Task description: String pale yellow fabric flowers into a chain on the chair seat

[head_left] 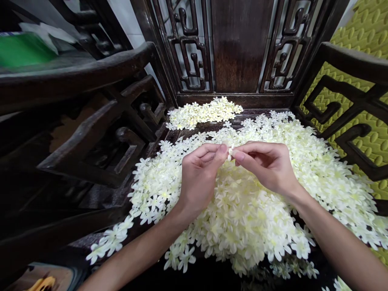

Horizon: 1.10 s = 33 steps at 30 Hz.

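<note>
Between the fingertips of both hands is a small white artificial flower (pixel 230 152), seen edge-on and partly covered by the fingers. My left hand (pixel 202 171) pinches it from the left with thumb and forefinger. From the right, my right hand (pixel 268 163) pinches it in the same way, and the two sets of fingertips almost meet. Below and around the hands spreads a large heap of pale white-yellow artificial flowers (pixel 242 218) on the dark wooden seat. A smaller pile of the same flowers (pixel 203 113) lies at the back of the seat.
The carved wooden backrest (pixel 241 48) rises behind the flowers. Armrests stand at the left (pixel 91 66) and right (pixel 354 58). A green object (pixel 26 48) sits at the upper left, a yellow textured surface (pixel 363 36) at the right. Part of a container (pixel 71 279) shows at the lower left.
</note>
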Available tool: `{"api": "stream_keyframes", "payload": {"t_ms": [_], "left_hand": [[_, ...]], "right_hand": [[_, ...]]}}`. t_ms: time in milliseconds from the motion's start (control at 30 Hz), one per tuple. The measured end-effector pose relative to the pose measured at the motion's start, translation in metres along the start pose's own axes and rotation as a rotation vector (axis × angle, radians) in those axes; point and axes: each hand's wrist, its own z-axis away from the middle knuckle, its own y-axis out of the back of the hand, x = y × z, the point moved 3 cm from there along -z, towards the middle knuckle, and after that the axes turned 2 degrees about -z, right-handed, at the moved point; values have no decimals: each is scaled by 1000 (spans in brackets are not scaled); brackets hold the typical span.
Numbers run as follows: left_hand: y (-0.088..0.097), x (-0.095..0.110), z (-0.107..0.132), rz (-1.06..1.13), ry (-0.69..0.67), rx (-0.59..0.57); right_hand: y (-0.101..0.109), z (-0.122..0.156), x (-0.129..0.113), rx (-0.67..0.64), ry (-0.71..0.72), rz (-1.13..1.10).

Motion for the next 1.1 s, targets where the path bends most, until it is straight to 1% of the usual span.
{"api": "stream_keyframes", "payload": {"t_ms": [333,500,667,833,1100], "left_hand": [[0,1,1,5,-5,-8],[0,1,1,-1,-4,-3],[0,1,1,-26,-17,-4],[0,1,1,-12,-18,0],[0,1,1,-45,-21,7]], "right_hand": [[1,1,0,14,-3,26],[0,0,-2,4,3,6],[1,0,-1,3,5,45],[1,1,0,-1,6,33],[1,1,0,10,1,56]]}}
